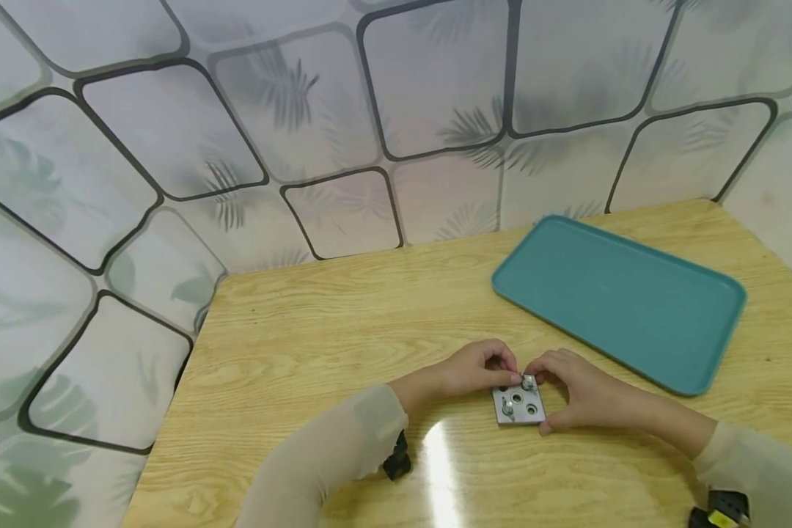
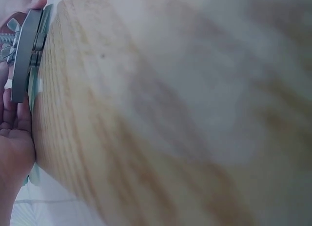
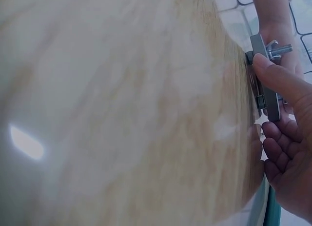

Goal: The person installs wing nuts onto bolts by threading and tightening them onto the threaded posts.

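Observation:
A square grey metal plate [image 1: 518, 416] with round holes lies low over the table, in front of both hands. Bolts pass up through it, one wing nut [image 1: 507, 408] at its near left and another wing nut [image 1: 529, 383] at its far right corner. My left hand [image 1: 478, 368] pinches at that far wing nut with thumb and forefinger. My right hand [image 1: 584, 389] grips the plate's right side, its thumb at the near corner. In the right wrist view the thumb presses the plate [image 3: 268, 89], and a threaded bolt end [image 3: 282, 50] sticks out. Bolt heads [image 2: 36, 59] show beneath it.
A teal tray [image 1: 623, 308] lies behind and to the right of the hands on the wooden table [image 1: 343, 330]. A patterned wall covering [image 1: 343, 213] rises along the table's back and left edges. Black camera mounts hang below both wrists.

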`<state>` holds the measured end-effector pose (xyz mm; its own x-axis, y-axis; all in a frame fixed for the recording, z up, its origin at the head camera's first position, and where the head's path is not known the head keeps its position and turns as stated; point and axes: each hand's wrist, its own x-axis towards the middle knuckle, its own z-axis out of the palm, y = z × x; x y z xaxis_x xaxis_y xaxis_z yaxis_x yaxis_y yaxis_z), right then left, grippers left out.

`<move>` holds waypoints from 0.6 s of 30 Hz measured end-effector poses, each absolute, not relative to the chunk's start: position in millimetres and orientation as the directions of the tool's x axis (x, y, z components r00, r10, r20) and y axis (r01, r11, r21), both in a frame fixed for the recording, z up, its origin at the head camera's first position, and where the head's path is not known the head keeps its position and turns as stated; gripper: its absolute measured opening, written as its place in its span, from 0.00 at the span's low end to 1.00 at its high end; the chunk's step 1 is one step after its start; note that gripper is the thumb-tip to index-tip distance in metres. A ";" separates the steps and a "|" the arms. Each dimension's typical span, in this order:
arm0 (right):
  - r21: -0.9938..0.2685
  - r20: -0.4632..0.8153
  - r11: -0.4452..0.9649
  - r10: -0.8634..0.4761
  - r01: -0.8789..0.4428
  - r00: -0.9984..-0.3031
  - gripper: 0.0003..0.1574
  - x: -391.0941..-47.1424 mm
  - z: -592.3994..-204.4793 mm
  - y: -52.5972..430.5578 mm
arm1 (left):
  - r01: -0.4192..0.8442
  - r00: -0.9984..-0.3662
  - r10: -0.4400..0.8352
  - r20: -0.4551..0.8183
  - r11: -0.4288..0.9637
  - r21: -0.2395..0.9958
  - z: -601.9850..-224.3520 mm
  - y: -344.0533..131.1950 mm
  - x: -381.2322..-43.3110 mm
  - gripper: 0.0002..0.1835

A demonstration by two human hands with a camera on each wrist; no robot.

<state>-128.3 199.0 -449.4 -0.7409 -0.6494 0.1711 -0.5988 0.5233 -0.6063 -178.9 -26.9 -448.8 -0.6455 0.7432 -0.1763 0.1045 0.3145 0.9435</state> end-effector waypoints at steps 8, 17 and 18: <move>-0.614 0.149 0.531 -0.648 -0.584 -0.747 0.42 -128.2 -447.8 198.6 | 0.108 -0.616 0.771 -0.162 0.287 0.952 -448.2 -27.2 -179.0 0.04; -0.611 0.155 0.526 -0.653 -0.591 -0.741 0.43 -128.5 -448.3 198.9 | 0.133 -0.589 0.792 -0.163 0.294 0.947 -445.3 -30.0 -177.8 0.13; -0.612 0.151 0.528 -0.652 -0.588 -0.743 0.43 -128.5 -448.3 198.9 | 0.146 -0.581 0.798 -0.161 0.297 0.944 -445.4 -30.3 -178.0 0.14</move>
